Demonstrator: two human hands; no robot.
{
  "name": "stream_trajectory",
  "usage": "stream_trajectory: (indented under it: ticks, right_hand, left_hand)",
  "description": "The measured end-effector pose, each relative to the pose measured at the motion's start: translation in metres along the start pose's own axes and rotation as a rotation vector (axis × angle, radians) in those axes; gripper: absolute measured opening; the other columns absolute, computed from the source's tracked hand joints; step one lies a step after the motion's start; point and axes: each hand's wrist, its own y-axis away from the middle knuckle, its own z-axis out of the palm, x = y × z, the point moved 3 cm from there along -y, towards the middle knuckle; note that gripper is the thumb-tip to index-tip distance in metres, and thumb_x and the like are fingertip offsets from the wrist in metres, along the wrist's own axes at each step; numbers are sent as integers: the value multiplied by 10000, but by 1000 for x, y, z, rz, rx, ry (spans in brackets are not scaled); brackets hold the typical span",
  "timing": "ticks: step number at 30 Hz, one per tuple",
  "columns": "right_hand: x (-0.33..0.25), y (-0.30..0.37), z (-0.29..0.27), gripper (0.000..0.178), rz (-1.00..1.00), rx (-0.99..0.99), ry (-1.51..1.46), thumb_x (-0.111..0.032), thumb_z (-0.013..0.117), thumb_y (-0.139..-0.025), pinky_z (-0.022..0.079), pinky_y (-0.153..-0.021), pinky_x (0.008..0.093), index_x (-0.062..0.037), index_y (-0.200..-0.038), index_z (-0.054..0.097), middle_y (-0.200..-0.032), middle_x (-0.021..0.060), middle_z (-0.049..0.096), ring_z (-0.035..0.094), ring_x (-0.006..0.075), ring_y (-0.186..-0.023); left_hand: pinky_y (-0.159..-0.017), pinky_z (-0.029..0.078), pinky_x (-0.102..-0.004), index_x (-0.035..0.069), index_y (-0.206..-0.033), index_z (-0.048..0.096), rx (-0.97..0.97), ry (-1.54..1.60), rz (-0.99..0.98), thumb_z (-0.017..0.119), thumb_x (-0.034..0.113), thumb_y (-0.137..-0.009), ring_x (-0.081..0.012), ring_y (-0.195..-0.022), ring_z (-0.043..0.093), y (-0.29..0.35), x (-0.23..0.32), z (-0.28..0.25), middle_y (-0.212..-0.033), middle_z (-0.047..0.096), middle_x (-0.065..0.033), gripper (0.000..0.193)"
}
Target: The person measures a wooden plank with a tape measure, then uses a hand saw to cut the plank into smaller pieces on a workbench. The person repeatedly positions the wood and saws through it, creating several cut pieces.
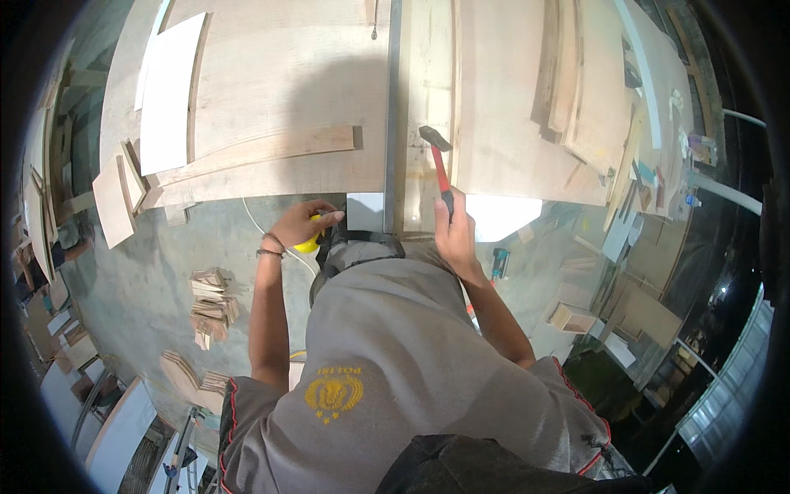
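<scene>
My right hand [455, 235] is closed round the dark grip of a hammer [440, 169] with a red shaft. Its metal head points away from me, over a pale board strip at the middle of the workbench. At my waist, my left hand [300, 224] is closed on a rounded yellow thing that looks like a tape measure [308, 245], partly hidden by the fingers. Beside it hangs a black strap or pouch [329, 243]. A grey metal bar [393, 115] runs lengthwise along the bench, left of the hammer.
The plywood workbench [247, 74] stretches ahead, with a long wood strip [271, 146] and a white panel [171, 95] at left. Wood strips [562, 66] lie at right. Stacked wood pieces [212, 306], a cable [257, 222] and a teal power tool [499, 262] are on the floor.
</scene>
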Motion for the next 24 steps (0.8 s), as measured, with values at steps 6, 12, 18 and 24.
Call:
stream_trajectory:
  ticks: [6, 12, 18, 24]
  right_hand:
    - [9, -1, 3, 303, -82, 64, 84, -213, 538, -1086, 519, -664, 528, 6, -1295, 517, -882, 288, 672, 675, 514, -833]
    - [29, -16, 15, 300, 22, -45, 214, -270, 564, -1074, 521, -646, 512, -13, -1227, 542, -810, 246, 665, 686, 463, -765]
    - [-29, -105, -2, 281, 37, 126, -43, -195, 614, -1043, 480, -625, 335, -6, -1244, 559, -770, 71, 610, 582, 164, -670]
    - [-90, -297, -9, 493, -58, 198, -308, -304, 552, -1064, 546, -652, 386, -83, -1501, 492, -791, 161, 662, 697, 262, -696]
  left_hand:
    - [-877, 554, -431, 31, -1136, 741, 61, -108, 65, 626, 586, -981, -364, -971, 735, -28, 31, 26, -1016, 771, -180, 588]
    - [-864, 556, -458, 34, -1114, 742, 78, -146, 70, 640, 602, -960, -384, -982, 729, -62, 66, 24, -1002, 758, -206, 597]
    - [-839, 569, -517, 71, -1091, 751, 223, -199, 67, 633, 609, -941, -426, -975, 721, -87, 72, 47, -988, 753, -229, 571]
    - [-841, 578, -512, 172, -1140, 785, 161, -182, -32, 631, 540, -949, -410, -970, 727, -94, 78, 49, -1011, 772, -174, 442]
